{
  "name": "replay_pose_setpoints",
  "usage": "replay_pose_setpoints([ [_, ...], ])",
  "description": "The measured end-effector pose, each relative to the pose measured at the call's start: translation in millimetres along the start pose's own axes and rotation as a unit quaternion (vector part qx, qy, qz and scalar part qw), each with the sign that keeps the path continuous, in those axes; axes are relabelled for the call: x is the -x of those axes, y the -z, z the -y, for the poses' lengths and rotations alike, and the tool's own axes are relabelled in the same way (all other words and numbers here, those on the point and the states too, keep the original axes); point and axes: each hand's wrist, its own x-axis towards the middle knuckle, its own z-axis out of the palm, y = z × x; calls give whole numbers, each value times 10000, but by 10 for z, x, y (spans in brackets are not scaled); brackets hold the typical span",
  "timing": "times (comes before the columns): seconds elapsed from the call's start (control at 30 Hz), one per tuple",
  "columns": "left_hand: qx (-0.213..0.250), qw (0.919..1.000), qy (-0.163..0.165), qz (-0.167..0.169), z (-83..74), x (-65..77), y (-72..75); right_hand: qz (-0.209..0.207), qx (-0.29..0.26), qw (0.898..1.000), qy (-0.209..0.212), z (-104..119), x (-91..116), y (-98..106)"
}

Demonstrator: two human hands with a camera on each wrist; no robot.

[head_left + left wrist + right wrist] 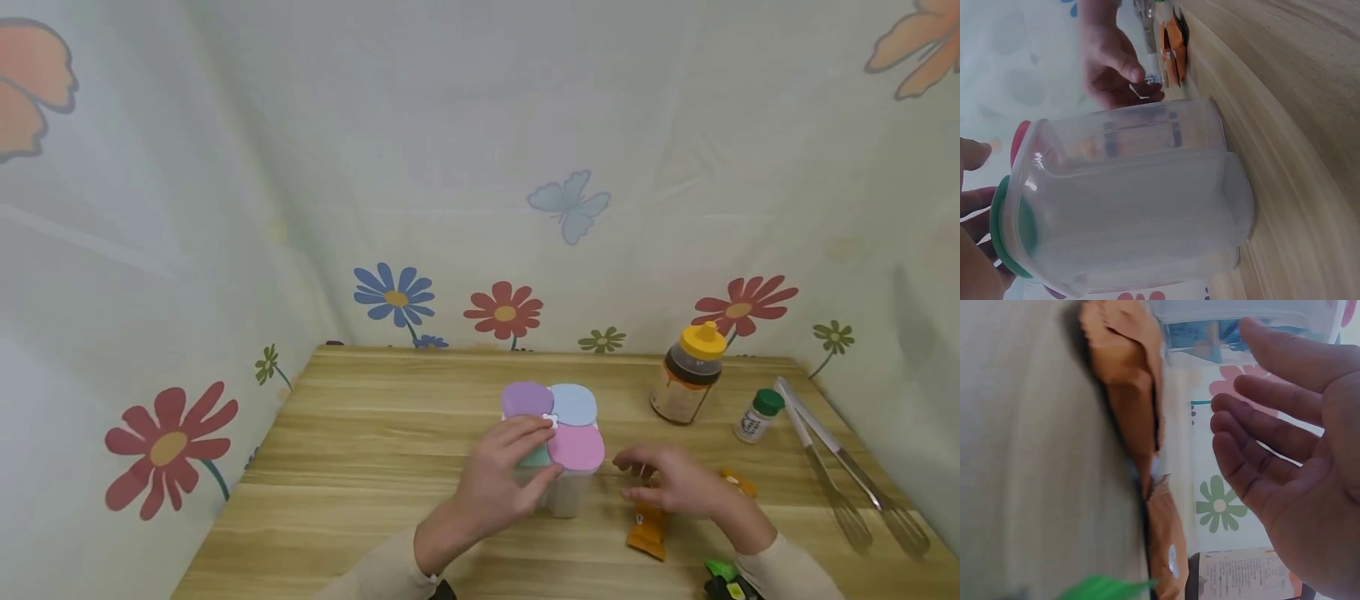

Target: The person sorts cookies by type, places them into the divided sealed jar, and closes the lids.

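Head view: clear container stands upright on the wood table, four-petal lid on top. Left hand reaches over the lid, fingers extended and resting on it near the center knob, thumb apart from them at the near edge. Right hand is over the near orange packet, just right of the container; contact unclear from up here. Right wrist settles it: gap to the packets, fingers slightly bent, thumb well off them, nothing held. Same cam shows something blue through the container wall, which head doesn't. Left wrist gives the lobed walls full height, but only edges of the lid colors. Only head has the whole yellow-capped bottle; right wrist catches just a text-covered label low in frame.
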Motion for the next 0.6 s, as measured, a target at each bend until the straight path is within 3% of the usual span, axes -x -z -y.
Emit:
replay_pose_setpoints([
  [0.27, -270, 9990, -165, 326, -13, -22, -43, 308, 262, 9983, -425, 21, 116, -37],
  [0.6, -792, 9924, -206, 915, -39, -104, -35, 415, 289, 9974, -511, 50, 224, -89],
])
